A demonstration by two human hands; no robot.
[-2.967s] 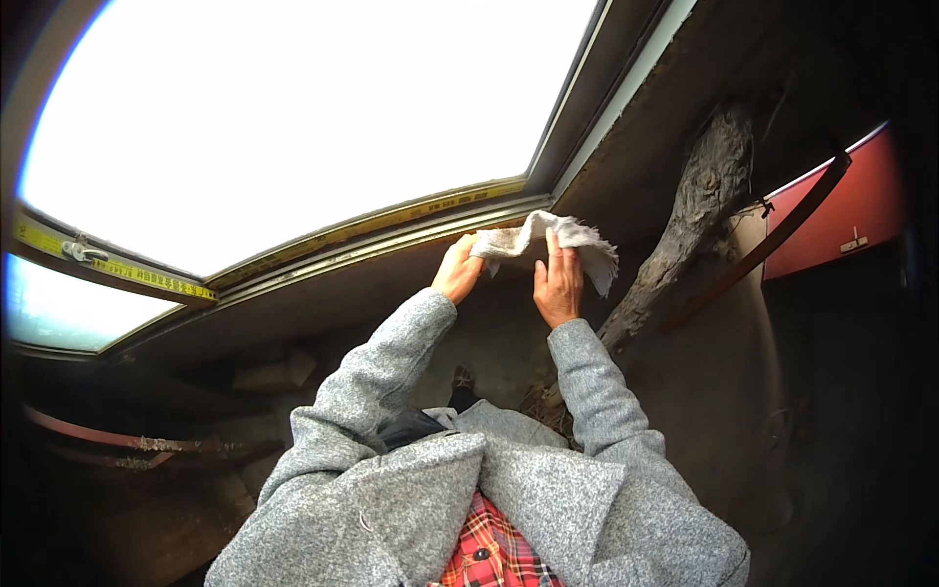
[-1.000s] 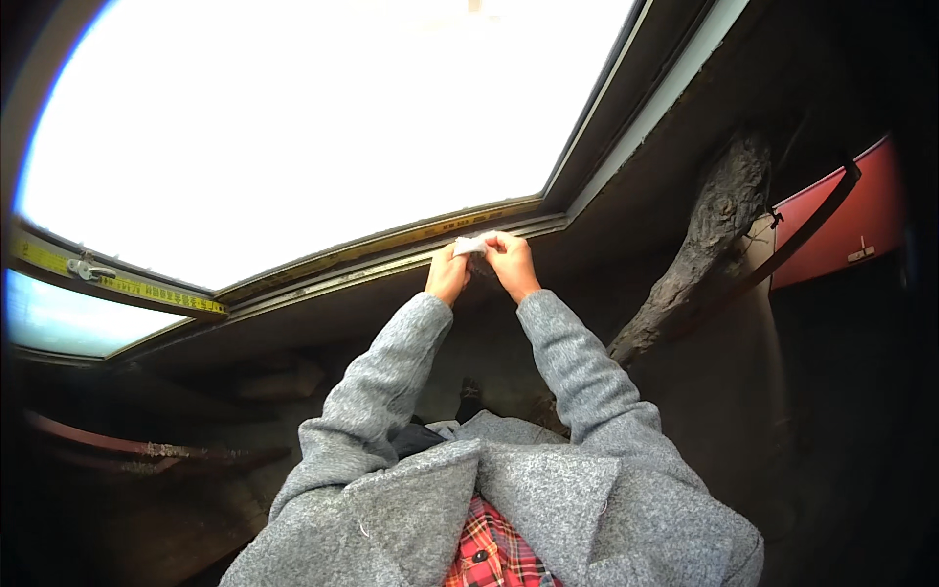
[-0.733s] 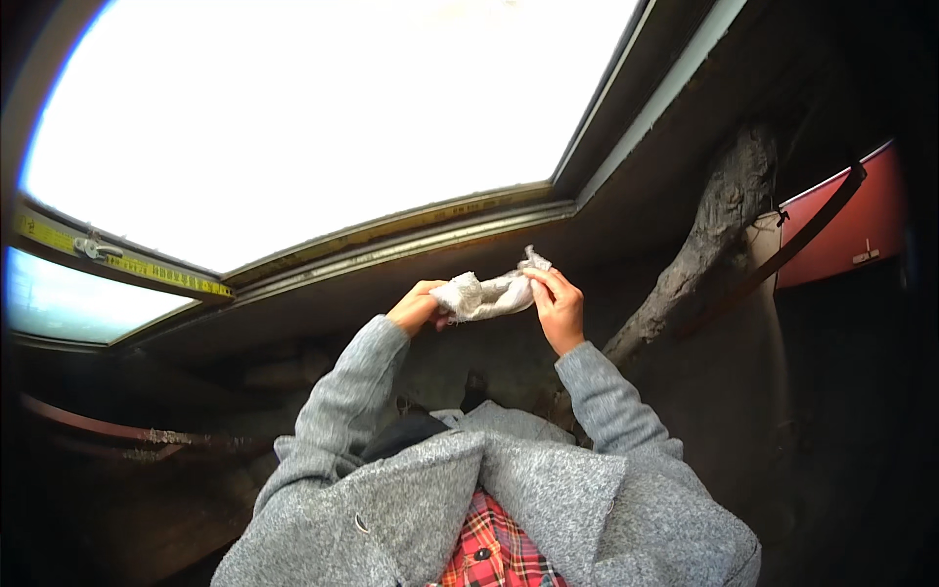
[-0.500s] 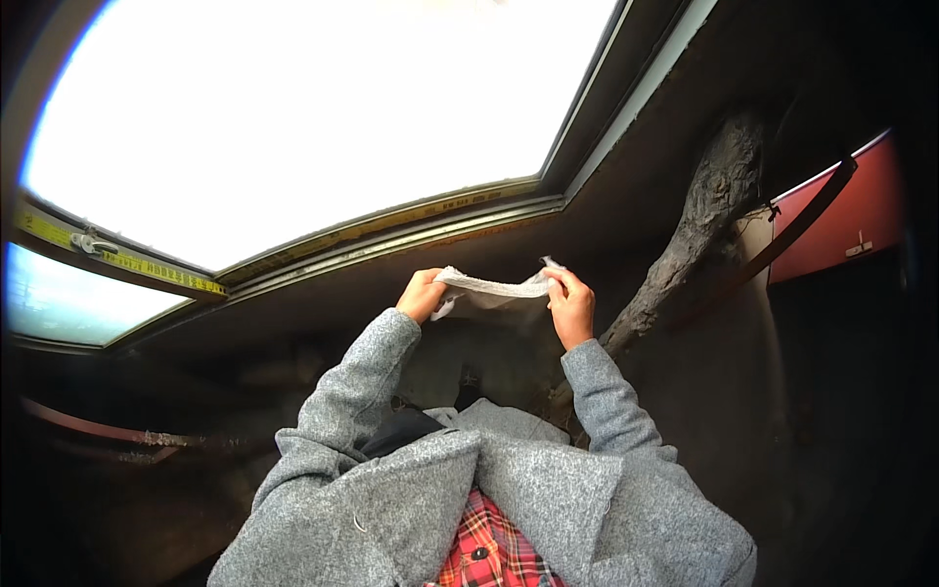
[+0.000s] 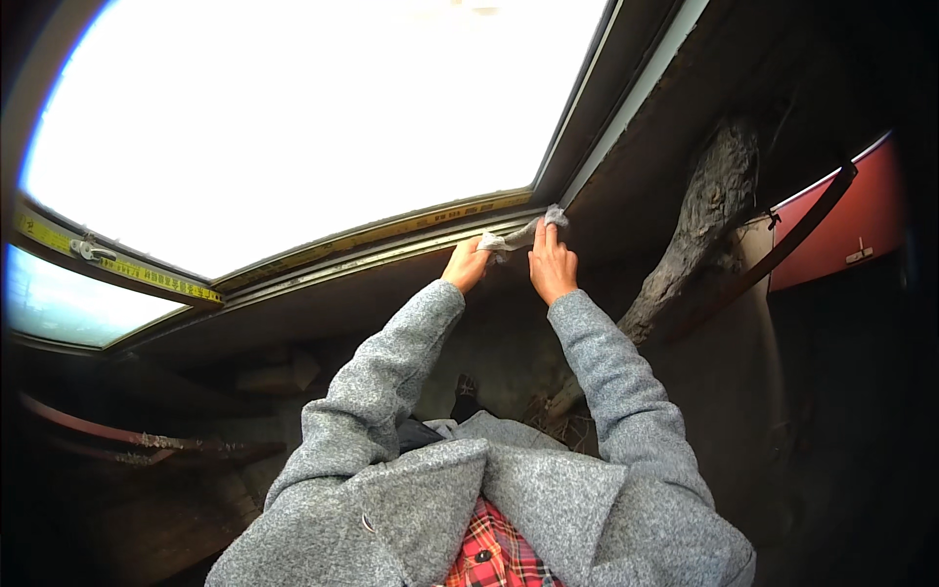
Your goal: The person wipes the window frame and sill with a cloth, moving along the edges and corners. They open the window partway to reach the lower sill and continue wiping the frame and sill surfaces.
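A thin white cloth [image 5: 520,238] stretches, bunched and slightly twisted, between my two hands at the lower right corner of a window frame [image 5: 391,242]. My left hand [image 5: 468,264] pinches its left end beside the sill's metal rails. With fingers pointing up, my right hand [image 5: 554,266] presses the right end into the corner where the rails meet the upright frame. The fingertips of the right hand are partly covered by the cloth. Both arms, in grey woolly sleeves, reach forward.
The bright window pane [image 5: 323,117] fills the upper left. A metal latch [image 5: 93,250] sits on the yellow-marked frame at far left. A rough tree trunk [image 5: 696,220] leans on the right, near a dark curved strip [image 5: 797,230] and a red panel [image 5: 831,220]. A rusty curved bar [image 5: 108,428] lies lower left.
Both hands have moved forward with the cloth, from in front of the sill up onto the frame's corner. They are closer together, and the cloth is now bunched rather than spread out.
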